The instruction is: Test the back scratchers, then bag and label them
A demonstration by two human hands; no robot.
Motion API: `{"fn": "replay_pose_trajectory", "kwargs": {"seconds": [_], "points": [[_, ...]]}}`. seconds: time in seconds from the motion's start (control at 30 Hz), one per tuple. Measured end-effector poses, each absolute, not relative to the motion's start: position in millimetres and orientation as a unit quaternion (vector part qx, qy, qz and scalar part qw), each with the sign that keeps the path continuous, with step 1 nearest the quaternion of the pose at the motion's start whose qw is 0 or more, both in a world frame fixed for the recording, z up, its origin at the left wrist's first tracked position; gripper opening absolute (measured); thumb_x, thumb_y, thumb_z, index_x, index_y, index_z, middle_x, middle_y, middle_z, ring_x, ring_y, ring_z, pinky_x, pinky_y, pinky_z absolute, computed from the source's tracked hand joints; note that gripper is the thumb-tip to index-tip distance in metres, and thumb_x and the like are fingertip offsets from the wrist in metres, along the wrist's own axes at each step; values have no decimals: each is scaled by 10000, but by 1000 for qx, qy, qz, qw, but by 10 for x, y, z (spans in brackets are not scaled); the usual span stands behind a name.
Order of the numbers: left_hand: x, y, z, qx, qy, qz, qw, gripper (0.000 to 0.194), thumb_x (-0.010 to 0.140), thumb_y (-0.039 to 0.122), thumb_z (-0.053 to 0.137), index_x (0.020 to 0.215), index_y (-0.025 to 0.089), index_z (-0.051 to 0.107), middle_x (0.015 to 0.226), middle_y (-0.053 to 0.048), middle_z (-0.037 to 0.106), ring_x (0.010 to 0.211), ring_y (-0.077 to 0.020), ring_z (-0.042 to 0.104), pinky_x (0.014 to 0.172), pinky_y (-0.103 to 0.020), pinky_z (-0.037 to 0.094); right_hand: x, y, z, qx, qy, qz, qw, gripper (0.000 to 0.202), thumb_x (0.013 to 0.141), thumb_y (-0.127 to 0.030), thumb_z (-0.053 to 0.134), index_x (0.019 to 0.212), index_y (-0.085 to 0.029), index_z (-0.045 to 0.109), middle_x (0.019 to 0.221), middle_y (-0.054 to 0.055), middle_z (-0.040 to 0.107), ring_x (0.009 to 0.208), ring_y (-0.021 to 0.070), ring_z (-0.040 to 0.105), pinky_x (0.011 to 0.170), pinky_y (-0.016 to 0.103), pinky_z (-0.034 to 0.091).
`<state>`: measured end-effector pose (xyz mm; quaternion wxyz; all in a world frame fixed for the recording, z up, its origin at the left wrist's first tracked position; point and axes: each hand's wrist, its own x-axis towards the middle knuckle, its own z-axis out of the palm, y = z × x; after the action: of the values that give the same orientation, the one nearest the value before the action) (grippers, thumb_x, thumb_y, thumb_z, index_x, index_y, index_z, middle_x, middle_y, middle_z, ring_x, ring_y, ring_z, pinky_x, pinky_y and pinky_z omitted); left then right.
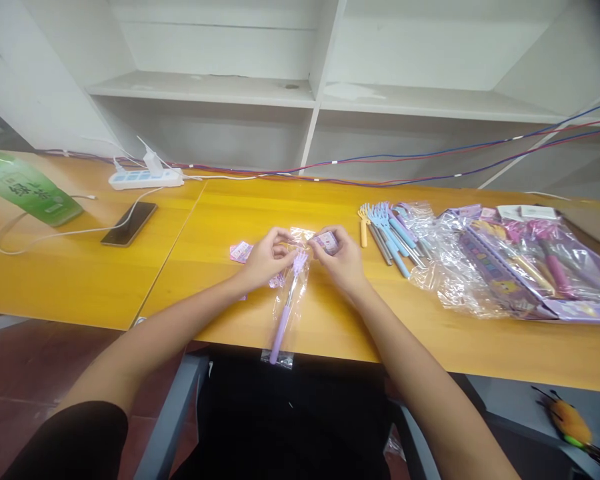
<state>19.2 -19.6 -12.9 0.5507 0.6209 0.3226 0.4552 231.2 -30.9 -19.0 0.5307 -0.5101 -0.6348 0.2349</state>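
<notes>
Looking along the yellow surface [230, 207] from its left end, I see a green package [45, 193], then a dark phone [129, 225] with a white cable running across it. Just behind the phone sits a white power strip [145, 178]. Farther along, small pink cards [241, 252] lie beside and partly behind the person's left hand [270, 257]. That hand has thumb and fingers pinched at the upper edge of a clear sleeve [300, 293]. Inside lies 1 purple scratcher [280, 333], clawed head toward the shelves, handle end just past the surface's front edge. The right hand [341, 257], close by but apart from the left, grips a small purple card [327, 243] between thumb and fingers. Right of it are loose scratchers [399, 261] in a pile, mostly blue, then crumpled clear plastic [450, 273] against a purple box [575, 311] holding more, some pink-headed.
</notes>
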Motion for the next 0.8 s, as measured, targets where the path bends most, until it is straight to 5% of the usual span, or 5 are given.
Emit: {"fn": "replay_pose_trajectory", "kwargs": {"seconds": [0.13, 0.37, 0.57, 0.8], "points": [[173, -181, -141, 630, 329, 453, 539, 495, 853, 258, 819, 1313, 226, 641, 1228, -97, 702, 710, -78, 639, 667, -244, 514, 2351, -306, -182, -505, -655, 202, 525, 232, 969, -449, 726, 1042, -253, 624, 905, 22, 703, 752, 189, 645, 731, 362, 554], [168, -182, -146, 647, 348, 426, 528, 556, 875, 239, 760, 1418, 225, 640, 793, 0, 689, 625, -117, 594, 615, -259, 475, 2354, -365, -115, -458, -675, 155, 557, 134, 1077, -313, 522, 1149, -269, 625, 1159, 89, 583, 906, 200, 661, 818, 407, 604], [204, -150, -149, 609, 353, 449, 551, 578, 792, 205, 840, 1352, 190, 698, 1113, -96, 777, 828, -143, 709, 754, -280, 572, 2362, -401, -41, -394, -773, 66, 492, 80, 1016, -291, 652, 963, -293, 712, 986, 65, 718, 973, 275, 663, 933, 532, 540], [200, -131, -167, 600, 338, 440, 577, 548, 808, 205, 843, 1340, 179, 717, 1275, -153, 782, 1018, -195, 765, 882, -316, 603, 2389, -373, -111, -361, -810, 54, 458, 176, 1032, -302, 644, 939, -300, 794, 913, 70, 680, 827, 219, 641, 727, 390, 528]]}}
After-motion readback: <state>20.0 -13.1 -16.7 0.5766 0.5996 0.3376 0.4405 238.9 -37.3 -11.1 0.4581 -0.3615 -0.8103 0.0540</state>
